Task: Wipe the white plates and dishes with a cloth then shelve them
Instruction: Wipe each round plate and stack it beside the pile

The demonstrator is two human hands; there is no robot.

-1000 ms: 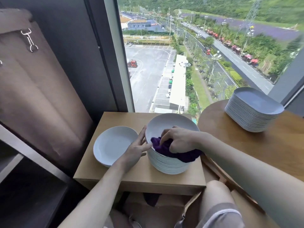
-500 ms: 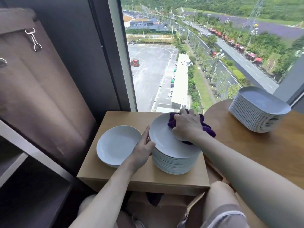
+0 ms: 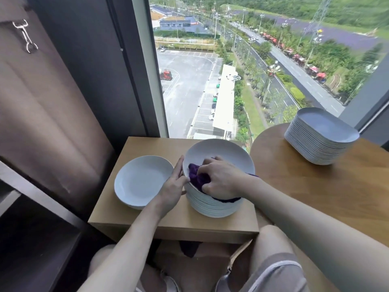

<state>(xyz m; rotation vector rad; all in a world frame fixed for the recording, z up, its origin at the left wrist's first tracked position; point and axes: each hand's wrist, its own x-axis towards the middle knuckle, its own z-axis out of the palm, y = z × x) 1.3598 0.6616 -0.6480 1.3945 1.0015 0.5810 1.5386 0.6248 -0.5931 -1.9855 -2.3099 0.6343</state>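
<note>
Head view. The right hand (image 3: 221,178) lies palm down inside the top plate (image 3: 219,150) of the stack of round white plates (image 3: 216,207). Its fingers are curled and grip a bunched purple cloth (image 3: 196,179), which it presses on the near-left part of the plate's inner face. Part of the cloth hangs over the near rim under the wrist. The right forearm comes in from the lower right.

The left hand (image 3: 172,186) is set against the left side of the stack. Its fingers are straight and lie along the outer rim of the top plate, with the thumb at the rim just beside the cloth. It grips nothing.

The stack stands on a small wooden table (image 3: 147,220). A single white plate (image 3: 143,180) lies on the same table, just left of the stack and partly under the left hand. To the right is a round wooden table (image 3: 336,186) that carries a stack of squarish white dishes (image 3: 322,135), well apart from the hands.

Behind both tables is a tall window (image 3: 210,81). A brown curtain (image 3: 42,102) hangs at the left, with a dark shelf unit (image 3: 31,228) below it.
</note>
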